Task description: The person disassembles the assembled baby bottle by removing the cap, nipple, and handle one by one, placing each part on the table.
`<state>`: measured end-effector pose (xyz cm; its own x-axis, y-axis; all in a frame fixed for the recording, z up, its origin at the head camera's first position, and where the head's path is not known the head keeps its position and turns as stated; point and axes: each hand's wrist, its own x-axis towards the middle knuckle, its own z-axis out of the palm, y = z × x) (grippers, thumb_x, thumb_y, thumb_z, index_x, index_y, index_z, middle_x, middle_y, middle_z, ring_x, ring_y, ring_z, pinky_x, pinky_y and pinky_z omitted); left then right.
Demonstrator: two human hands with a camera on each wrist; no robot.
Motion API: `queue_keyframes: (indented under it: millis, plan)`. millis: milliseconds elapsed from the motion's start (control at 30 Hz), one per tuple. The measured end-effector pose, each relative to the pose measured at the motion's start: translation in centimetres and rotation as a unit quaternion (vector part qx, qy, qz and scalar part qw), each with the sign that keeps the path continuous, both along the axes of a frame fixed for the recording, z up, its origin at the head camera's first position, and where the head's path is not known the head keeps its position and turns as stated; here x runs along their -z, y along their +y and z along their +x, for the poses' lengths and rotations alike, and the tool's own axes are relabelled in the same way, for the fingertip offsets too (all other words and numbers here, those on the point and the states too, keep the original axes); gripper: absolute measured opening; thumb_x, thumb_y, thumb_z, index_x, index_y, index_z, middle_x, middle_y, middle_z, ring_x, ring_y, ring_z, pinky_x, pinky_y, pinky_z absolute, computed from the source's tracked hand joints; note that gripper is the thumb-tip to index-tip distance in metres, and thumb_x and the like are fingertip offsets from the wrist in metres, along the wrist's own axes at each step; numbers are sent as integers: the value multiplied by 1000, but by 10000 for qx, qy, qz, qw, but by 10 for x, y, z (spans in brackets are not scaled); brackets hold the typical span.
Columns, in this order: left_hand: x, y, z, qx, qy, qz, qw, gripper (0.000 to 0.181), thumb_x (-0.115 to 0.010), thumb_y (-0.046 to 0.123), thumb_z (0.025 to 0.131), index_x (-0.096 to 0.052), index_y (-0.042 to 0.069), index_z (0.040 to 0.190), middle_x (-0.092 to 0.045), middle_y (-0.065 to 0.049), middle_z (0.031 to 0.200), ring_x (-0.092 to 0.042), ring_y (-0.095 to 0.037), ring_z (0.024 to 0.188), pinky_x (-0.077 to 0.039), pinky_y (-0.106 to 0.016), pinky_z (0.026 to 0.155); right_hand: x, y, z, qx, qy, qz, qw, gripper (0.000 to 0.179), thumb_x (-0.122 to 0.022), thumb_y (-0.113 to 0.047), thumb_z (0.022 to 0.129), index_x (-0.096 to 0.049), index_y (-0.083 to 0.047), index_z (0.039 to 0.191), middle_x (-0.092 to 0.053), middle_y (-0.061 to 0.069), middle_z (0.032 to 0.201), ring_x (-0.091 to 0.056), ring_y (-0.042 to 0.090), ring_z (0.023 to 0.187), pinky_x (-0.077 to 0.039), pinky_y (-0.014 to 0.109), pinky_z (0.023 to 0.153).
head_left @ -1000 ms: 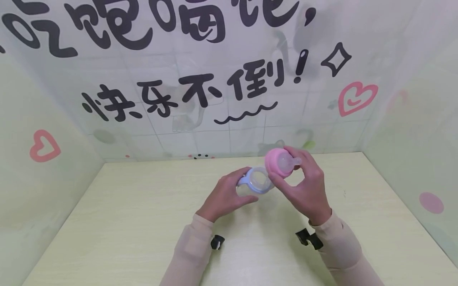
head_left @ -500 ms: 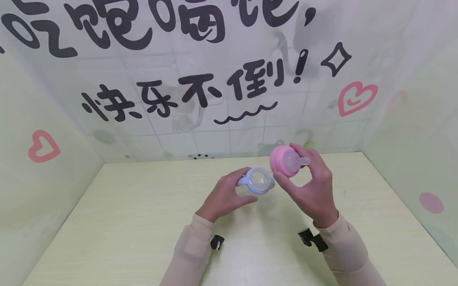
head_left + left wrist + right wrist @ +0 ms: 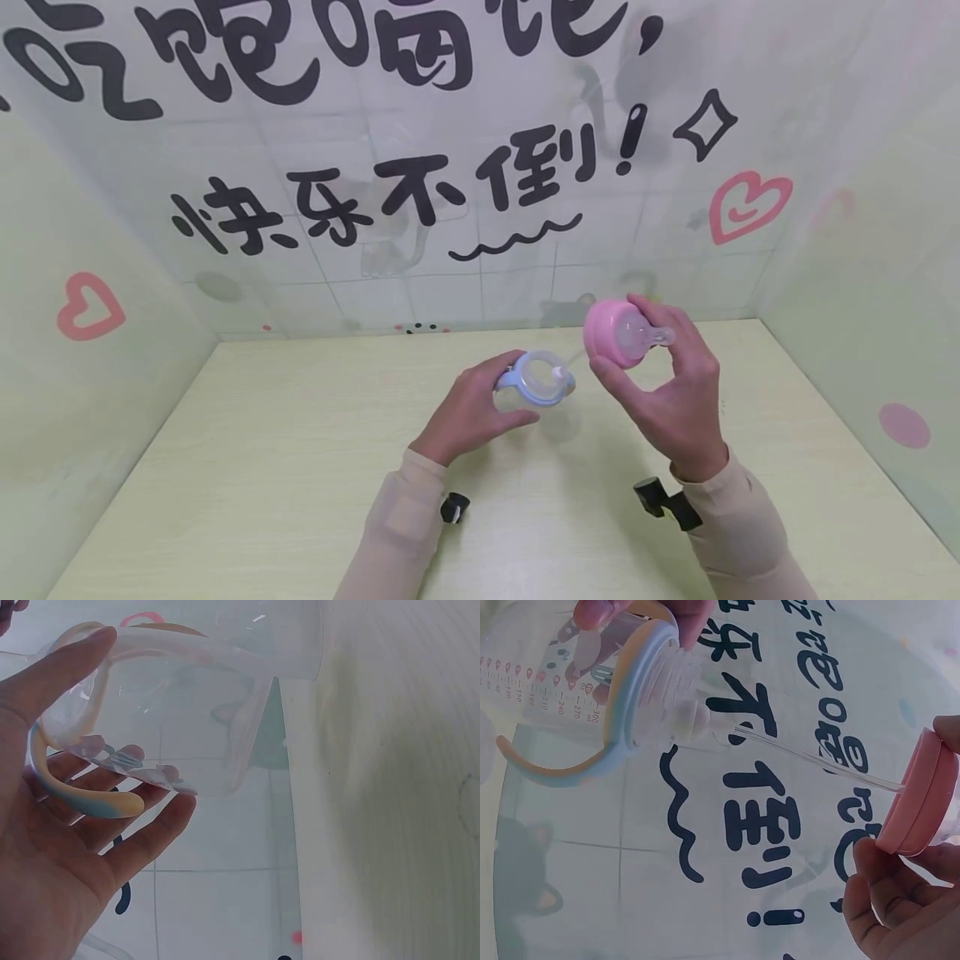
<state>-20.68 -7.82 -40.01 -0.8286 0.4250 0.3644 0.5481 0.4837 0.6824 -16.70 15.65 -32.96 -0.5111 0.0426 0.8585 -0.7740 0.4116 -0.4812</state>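
Observation:
My left hand [image 3: 476, 408] grips a clear baby bottle [image 3: 547, 675], tilted, its uncapped mouth toward my right hand. Round its neck runs a ring with blue and tan handles [image 3: 570, 776]. Red volume marks show on its wall in the right wrist view. My right hand [image 3: 675, 392] pinches a pink bottle cap [image 3: 607, 333] by its rim, apart from the bottle. A clear nipple [image 3: 637, 336] points to the right from this cap. From its underside a thin straw [image 3: 810, 756] reaches to the bottle's mouth, where the white weighted end [image 3: 688, 721] sits.
Both hands work above a pale wooden table [image 3: 300, 467]. Close behind stands a white tiled wall [image 3: 442, 300] with dark lettering, and side walls rise left and right. A clear plastic piece [image 3: 281, 641] overlaps the bottle's base in the left wrist view.
My right hand has moved right and slightly up with the pink cap, away from the bottle. The straw and its white end now show at the mouth. My left hand has stayed in place.

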Motion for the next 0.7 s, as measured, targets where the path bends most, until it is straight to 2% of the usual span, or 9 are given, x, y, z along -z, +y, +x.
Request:
queue_keyframes:
  millis: [433, 567, 700]
  plan:
    - [-1, 0, -1, -19, -37, -4, 10000, 72, -90, 22, 74, -56, 12, 137, -65, -1, 128, -60, -12, 115, -48, -33, 102, -5, 5, 0, -72, -57, -21, 10000, 62, -81, -11, 70, -62, 8, 126, -65, 22, 110, -59, 12, 103, -46, 22, 88]
    - [-2, -2, -2, -69, -19, 10, 10000, 72, -90, 22, 73, -56, 12, 137, -65, 1, 126, -60, -12, 114, -48, -32, 101, -6, 8, 0, -80, -219, 148, 9996, 63, -82, -8, 68, -62, 6, 126, -66, 19, 110, -58, 11, 101, -45, 21, 87]
    - [-2, -4, -4, -119, 3, 12, 9999, 73, -90, 22, 73, -56, 11, 137, -65, 1, 126, -60, -12, 115, -47, -32, 101, -9, 9, 2, -123, -541, 553, 9969, 64, -84, -5, 67, -63, 2, 128, -66, 13, 109, -56, 12, 95, -45, 20, 79]
